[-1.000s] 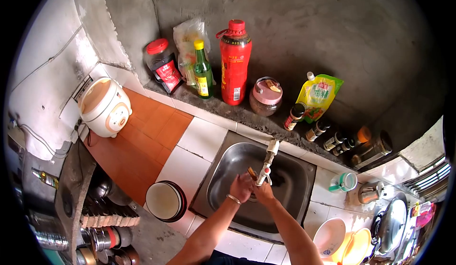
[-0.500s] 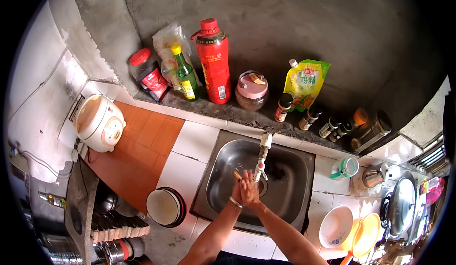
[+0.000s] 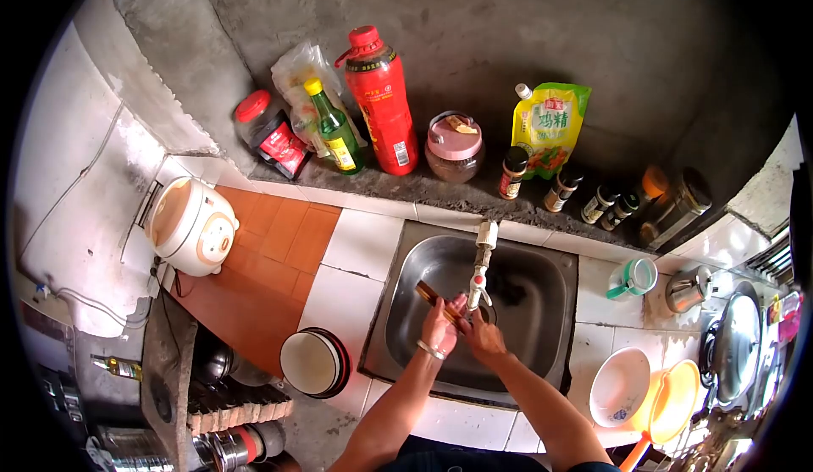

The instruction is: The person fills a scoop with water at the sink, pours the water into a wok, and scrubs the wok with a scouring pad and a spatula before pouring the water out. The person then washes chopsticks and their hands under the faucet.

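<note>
Over the steel sink [image 3: 542, 328], my left hand [image 3: 440, 328] is closed around a bundle of brown wooden chopsticks [image 3: 427, 292], whose ends stick out to the upper left. My right hand [image 3: 484, 336] grips the other end of the bundle, its fingers partly hiding it. Just above both hands is the white tap [image 3: 480, 281] with a red-marked handle. How many chopsticks there are, I cannot make out.
A white rice cooker [image 3: 193, 226] and stacked bowls [image 3: 313, 362] stand left of the sink. To the right are a white bowl [image 3: 620, 386], an orange ladle-like basin [image 3: 675, 400] and a green-handled cup [image 3: 633, 277]. Bottles, including a red one [image 3: 383, 108], line the ledge behind.
My hands, pressed together before, are now farther apart along the chopsticks, which show more clearly. The whole view has shifted slightly, moving the scene to the right.
</note>
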Demonstrator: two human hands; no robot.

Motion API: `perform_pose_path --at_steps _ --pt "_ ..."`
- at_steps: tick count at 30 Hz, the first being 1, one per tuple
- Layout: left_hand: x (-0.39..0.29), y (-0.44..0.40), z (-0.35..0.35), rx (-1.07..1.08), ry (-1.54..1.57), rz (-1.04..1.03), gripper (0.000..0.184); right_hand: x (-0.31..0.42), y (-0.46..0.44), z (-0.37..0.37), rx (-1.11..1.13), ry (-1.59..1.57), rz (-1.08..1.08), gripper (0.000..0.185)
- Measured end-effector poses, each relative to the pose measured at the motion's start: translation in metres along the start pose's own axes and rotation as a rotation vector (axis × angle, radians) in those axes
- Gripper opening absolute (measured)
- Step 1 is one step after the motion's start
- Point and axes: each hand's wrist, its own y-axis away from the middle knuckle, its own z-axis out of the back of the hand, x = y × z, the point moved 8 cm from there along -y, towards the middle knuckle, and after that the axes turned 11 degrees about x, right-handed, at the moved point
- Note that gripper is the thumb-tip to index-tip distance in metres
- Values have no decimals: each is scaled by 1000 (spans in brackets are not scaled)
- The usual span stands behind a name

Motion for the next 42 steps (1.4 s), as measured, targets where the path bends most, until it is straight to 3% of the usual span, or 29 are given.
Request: perform_pose_path --at_steps 2,3,6,8,9,12,13,16,17,19,22,24,25,28,29,31,32,34,37,39,42 --pt "-6 -2 -8 -8 -143 24 30 -10 14 -6 -33 -252 186 33" --pt "-3 -6 -3 4 -177 33 33 -1 27 3 -50 -403 181 41" --pt "-7 -17 11 82 -121 16 34 -18 43 -5 30 -505 119 37" --pt "-17 -15 -4 -29 -141 55 31 -29 49 -7 185 -632 -73 36" --pt "-12 -19 5 78 -116 75 28 -35 56 -12 271 -698 -172 36" --pt "0 -23 13 115 -49 95 24 -76 36 -8 82 -697 -166 34" --pt "8 -23 32 11 -90 145 30 -91 28 -7 65 -666 -233 34" --pt "32 -12 61 -71 -60 415 39 -145 1 -21 107 -484 -315 33" --pt "36 -4 66 -147 -69 457 50 -157 1 -23 128 -455 -362 32" --pt "32 14 50 -114 -260 527 53 -168 7 -25 180 -407 -463 31" --pt "26 22 17 40 -335 564 62 -154 8 -21 119 110 -282 29" --pt "28 18 3 161 -312 572 65 -130 13 -7 64 95 -249 26" --pt "31 16 3 116 -288 596 71 -115 13 3 34 93 -234 25" --pt "35 10 32 50 -295 658 74 -90 -4 -8 105 -280 -33 27" --pt "35 12 49 -107 -320 628 75 -81 -3 -14 163 -253 25 28" --pt "33 11 64 -170 -352 531 71 -63 5 -25 280 -199 144 33" --pt "30 9 71 -202 -371 483 69 -62 4 -25 228 -213 173 34" --pt "34 9 42 -9 -326 495 66 -55 4 -23 123 -244 229 37" --pt "47 9 -1 157 -238 472 61 -37 2 -7 82 -846 184 40" --pt "59 3 2 131 -223 387 57 -26 0 -3 37 -823 245 42" --pt "73 8 18 197 -138 418 56 -18 -1 -4 20 -875 281 41"
